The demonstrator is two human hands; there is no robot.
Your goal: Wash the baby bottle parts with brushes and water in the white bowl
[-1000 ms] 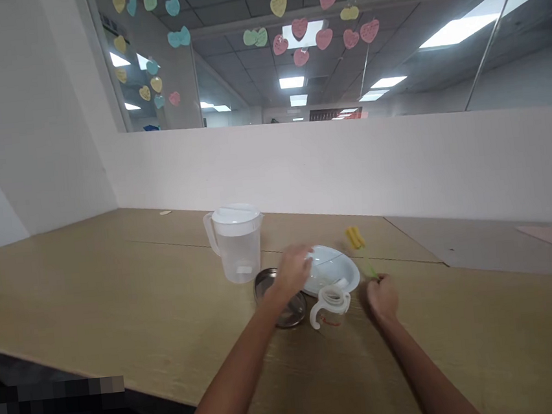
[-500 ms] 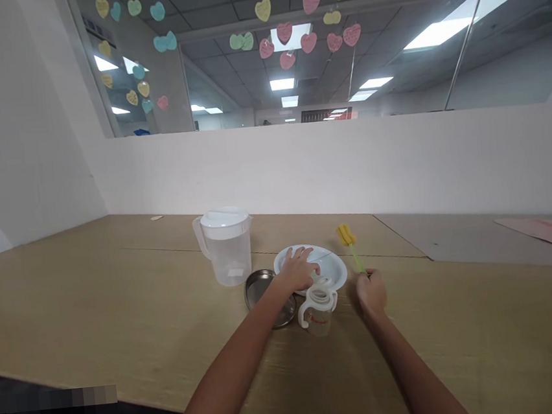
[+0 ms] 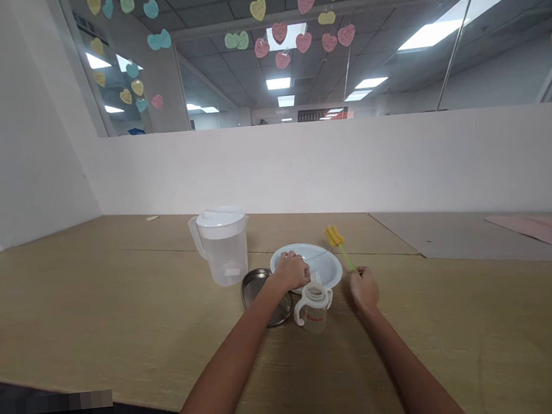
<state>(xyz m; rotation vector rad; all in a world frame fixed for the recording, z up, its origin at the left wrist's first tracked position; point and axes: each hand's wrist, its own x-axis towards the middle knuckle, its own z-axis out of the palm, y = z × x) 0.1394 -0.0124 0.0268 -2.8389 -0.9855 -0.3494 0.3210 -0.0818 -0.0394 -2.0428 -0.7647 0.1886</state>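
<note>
While the right hand grips a brush, the left hand curls over the bowl, its grasp impossible to tell; between them, slightly nearer the person, stands a bottle.

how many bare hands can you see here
2: the left hand over the shallow white bowl, its grip unclear; the right hand holding the green-handled yellow sponge brush.

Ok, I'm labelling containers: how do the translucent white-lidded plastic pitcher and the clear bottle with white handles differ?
The pitcher is larger than the bottle. The pitcher is lidded; the bottle is open at the top. The pitcher stands farther back than the bottle. Both stand upright on the tan table.
</note>
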